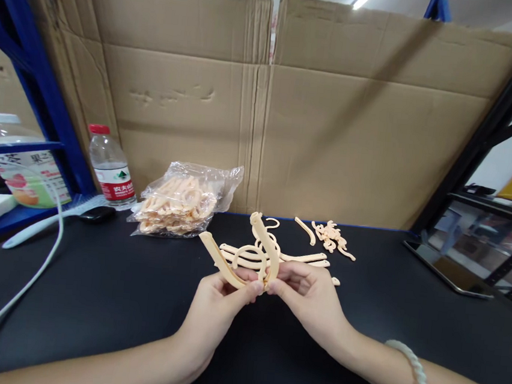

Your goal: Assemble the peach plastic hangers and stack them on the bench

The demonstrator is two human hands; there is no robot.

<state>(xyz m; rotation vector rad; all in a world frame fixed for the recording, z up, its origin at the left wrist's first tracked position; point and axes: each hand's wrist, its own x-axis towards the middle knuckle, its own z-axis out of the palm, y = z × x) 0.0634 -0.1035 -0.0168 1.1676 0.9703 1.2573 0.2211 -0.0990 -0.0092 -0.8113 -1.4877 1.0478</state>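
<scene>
In front of me my left hand point(214, 309) and my right hand point(314, 303) meet, both with fingers closed in a pinch. Between the left fingers is a beige plastic hanger arm point(217, 256), slanting up to the left. The right fingers grip a second hanger arm point(267, 240), which stands nearly upright. A curved hanger hook point(247, 249) rises from where the two arms come together; the fingertips partly hide that joint. Behind the hands, more hanger arms point(306, 258) and loose hooks point(272, 222) lie on the black table point(114, 299).
A clear bag point(178, 199) of beige hanger parts sits at the back left, beside a red-capped water bottle point(113, 169). Small beige pieces point(331, 235) are heaped at the back right. A phone-like slab point(448, 269) lies far right. A white cable point(44, 268) crosses the left side; cardboard point(379, 137) walls the back.
</scene>
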